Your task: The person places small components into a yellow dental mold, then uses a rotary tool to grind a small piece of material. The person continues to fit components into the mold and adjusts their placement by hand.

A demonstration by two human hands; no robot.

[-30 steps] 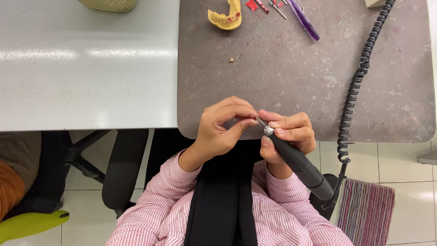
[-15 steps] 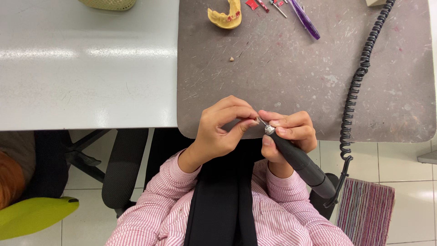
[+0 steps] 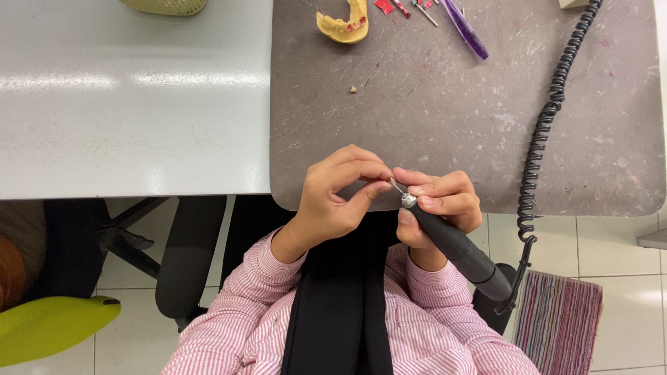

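Observation:
My right hand (image 3: 439, 205) grips a black rotary handpiece (image 3: 458, 250) with a silver tip, held at the near edge of the grey work mat (image 3: 445, 104). The tool's thin bur points up and left into the fingertips of my left hand (image 3: 340, 198). That hand pinches a very small piece between thumb and fingers; the piece itself is mostly hidden. Both hands are close together, touching at the fingertips, just over my lap. From the back of the handpiece a black coiled cord (image 3: 542, 132) runs up along the mat's right side.
A yellow dental jaw model (image 3: 344, 24) with red wax lies at the mat's far edge, beside a purple-handled tool (image 3: 467, 29) and small red instruments. A white table (image 3: 132, 97) lies to the left. A black chair (image 3: 187, 257), green seat (image 3: 52, 326) and striped rug (image 3: 559, 323) sit below.

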